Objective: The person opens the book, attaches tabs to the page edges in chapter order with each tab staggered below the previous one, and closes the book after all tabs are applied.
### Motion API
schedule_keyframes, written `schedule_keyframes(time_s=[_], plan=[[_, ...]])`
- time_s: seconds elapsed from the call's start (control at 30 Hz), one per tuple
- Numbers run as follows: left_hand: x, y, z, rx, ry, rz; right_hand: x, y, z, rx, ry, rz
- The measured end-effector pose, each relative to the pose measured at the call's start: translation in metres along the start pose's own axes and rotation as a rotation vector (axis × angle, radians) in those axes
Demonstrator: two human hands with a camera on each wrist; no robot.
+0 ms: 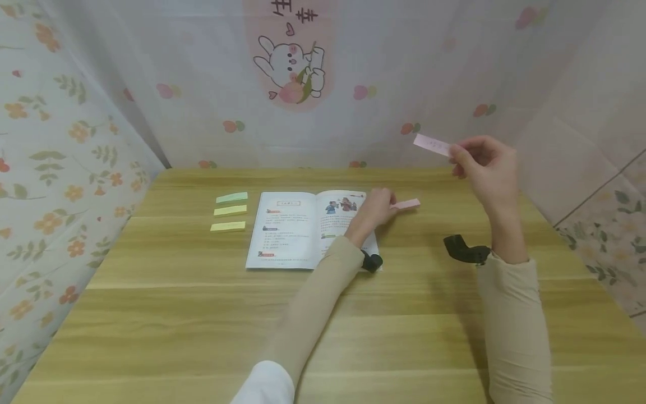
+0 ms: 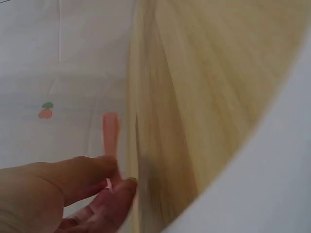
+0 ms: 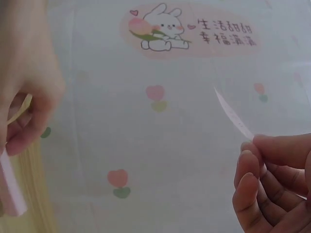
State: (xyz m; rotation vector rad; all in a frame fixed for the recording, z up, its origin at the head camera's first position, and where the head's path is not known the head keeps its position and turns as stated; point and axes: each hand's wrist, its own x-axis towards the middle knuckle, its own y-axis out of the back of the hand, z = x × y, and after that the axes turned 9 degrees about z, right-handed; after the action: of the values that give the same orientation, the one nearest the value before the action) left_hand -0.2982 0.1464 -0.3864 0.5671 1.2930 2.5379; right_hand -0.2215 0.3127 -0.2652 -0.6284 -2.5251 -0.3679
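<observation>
My left hand point(image 1: 374, 212) reaches over the right page of an open book point(image 1: 287, 247) and pinches a pink paper strip point(image 1: 406, 204) between thumb and fingers. In the left wrist view the same pink strip point(image 2: 111, 131) points up from the fingertips. My right hand point(image 1: 492, 165) is raised at the right, above the table, pinching another pink strip point(image 1: 432, 145) with faint writing on it. Seen from the right wrist, that strip point(image 3: 234, 116) stands edge-on and slightly bent. The left forearm and hand hide part of the right page.
Left of the book, one green strip point(image 1: 232, 197) and two yellow strips point(image 1: 230, 210) lie on the wooden table point(image 1: 166, 314). A printed curtain point(image 1: 202, 84) hangs behind the table's back edge. Black wrist mounts point(image 1: 466, 249) stick out from both wrists.
</observation>
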Motion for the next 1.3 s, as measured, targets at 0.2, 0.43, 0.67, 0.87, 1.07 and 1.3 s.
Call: schedule_keyframes(time_s=[0.2,0.43,0.67,0.87,1.07,1.3], plan=[[0.002,-0.010,0.009,-0.003,0.042,-0.023,-0.001,-0.002,-0.002,-0.065,0.002,-0.012],[0.006,-0.019,0.013,0.022,0.038,-0.025,-0.004,-0.005,0.001,-0.070,0.012,-0.009],[0.007,-0.016,0.014,-0.012,-0.045,-0.098,-0.004,-0.009,0.003,-0.094,0.031,-0.040],[-0.003,0.000,0.014,0.034,-0.079,-0.131,-0.005,-0.013,0.012,-0.128,0.036,-0.068],[-0.023,0.030,0.003,0.178,-0.135,-0.146,-0.005,-0.017,0.022,-0.120,0.012,-0.089],[-0.048,0.063,-0.021,0.275,-0.124,-0.109,-0.003,-0.022,0.035,-0.119,0.003,-0.120]])
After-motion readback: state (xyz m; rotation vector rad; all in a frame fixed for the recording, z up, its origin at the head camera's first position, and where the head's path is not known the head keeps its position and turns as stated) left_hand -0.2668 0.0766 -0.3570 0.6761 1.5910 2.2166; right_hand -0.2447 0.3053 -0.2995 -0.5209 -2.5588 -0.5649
